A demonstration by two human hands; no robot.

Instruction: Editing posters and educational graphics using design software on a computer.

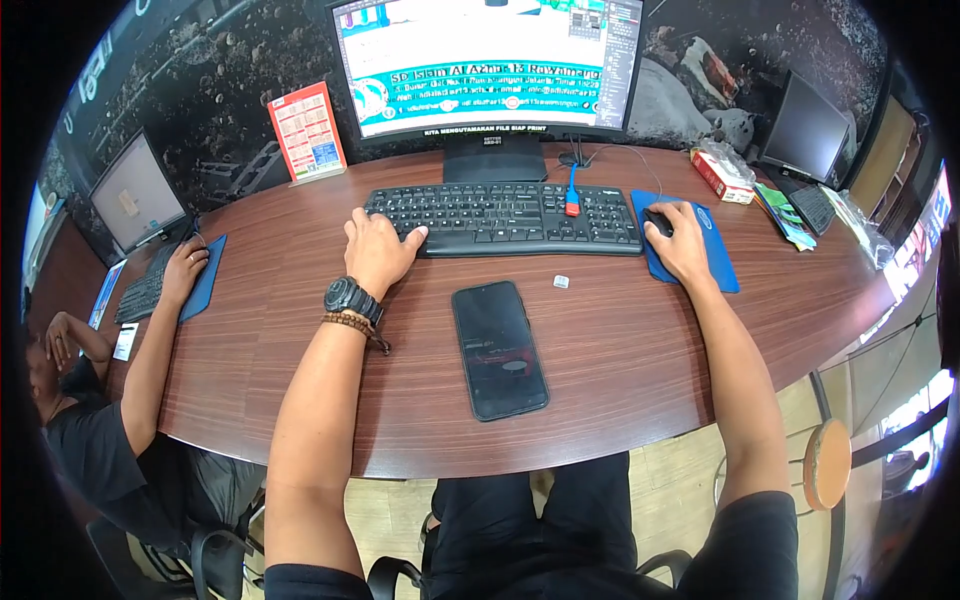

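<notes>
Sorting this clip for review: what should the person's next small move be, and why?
Probably a small slide of the black mouse with the right hand: that hand rests on it over the blue pad, and the monitor ahead is lit, while the left hand lies at the left end of the keyboard.

Bare desk (625, 390) lies between the phone (501, 350) and the right forearm (742, 385), leaving room for a hand to pass; a small white piece (561, 282) sits near its far end. Another open stretch runs from the left forearm (316, 420) to a co-worker's blue pad (206, 282). Ahead, the keyboard (490, 222) bars the way to the monitor (480, 85), a red plug (572, 209) resting on it.
</notes>
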